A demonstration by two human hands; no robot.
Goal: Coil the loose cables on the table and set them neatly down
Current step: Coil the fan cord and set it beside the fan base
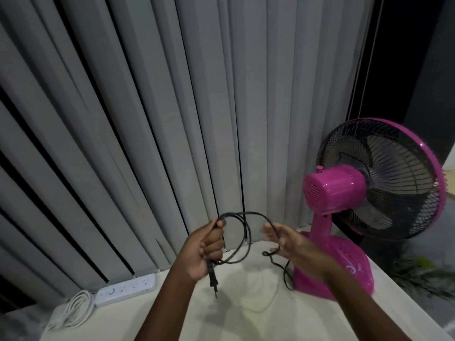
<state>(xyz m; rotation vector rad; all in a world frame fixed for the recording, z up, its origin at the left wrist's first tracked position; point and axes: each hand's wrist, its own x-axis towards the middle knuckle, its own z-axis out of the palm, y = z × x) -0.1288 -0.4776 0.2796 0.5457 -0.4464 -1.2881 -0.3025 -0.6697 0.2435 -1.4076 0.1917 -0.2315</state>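
Note:
A thin black cable (242, 232) is held in loops above the cream table (246, 316). My left hand (209, 247) is closed around the gathered loops, and the cable's black plug (213, 279) hangs below that fist. My right hand (288, 242) pinches the cable's arc further right. From there the cable drops and trails to the base of a pink desk fan (349, 242). A white cable (76, 308) lies coiled at the table's left end.
A white power strip (125, 289) lies by the white coil at the table's back left. Grey vertical blinds (147, 119) hang behind the table. The pink fan stands at the right. Green foliage (423, 271) shows beyond the table's right edge.

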